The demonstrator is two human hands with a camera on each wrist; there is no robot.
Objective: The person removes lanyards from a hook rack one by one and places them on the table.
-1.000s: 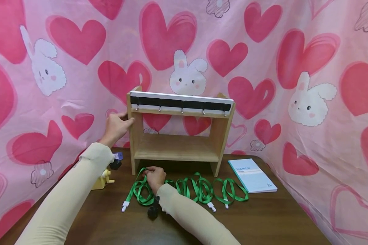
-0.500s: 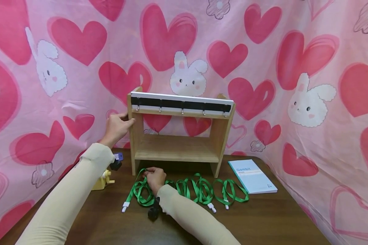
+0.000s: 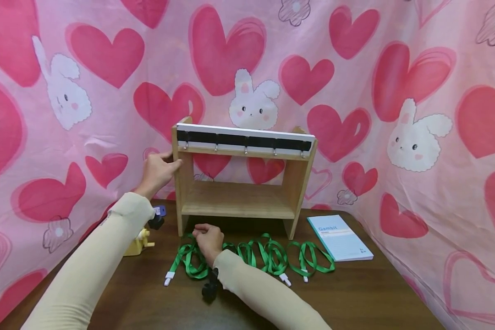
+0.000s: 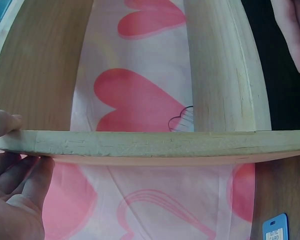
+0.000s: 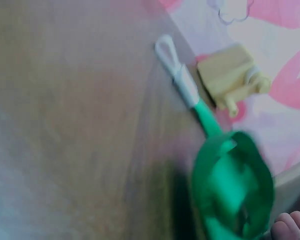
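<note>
A small wooden shelf rack (image 3: 237,199) stands on the table, with a row of metal hooks along its black-striped front rail (image 3: 245,139). My left hand (image 3: 158,172) grips its left side panel (image 4: 140,142), thumb on the inner face and fingers on the outer. Several green lanyards (image 3: 274,259) lie coiled in a row before the rack. My right hand (image 3: 209,240) is just over the leftmost lanyard (image 5: 230,180), fingers loosely bent with no strap between them. That lanyard's white clip (image 5: 186,86) points toward the left front.
A yellow crank-handled device, like a pencil sharpener (image 5: 227,70), sits to the left, partly behind the left sleeve (image 3: 107,243). Beyond it lies a blue card holder (image 4: 276,229). A pale blue notebook (image 3: 340,236) lies right of the rack. Heart-patterned cloth (image 3: 247,41) hangs around the table.
The strap that my right fingertips pinched has been let go and has dropped back onto its coil. My right hand has shifted only slightly; the left has kept its grip on the rack.
</note>
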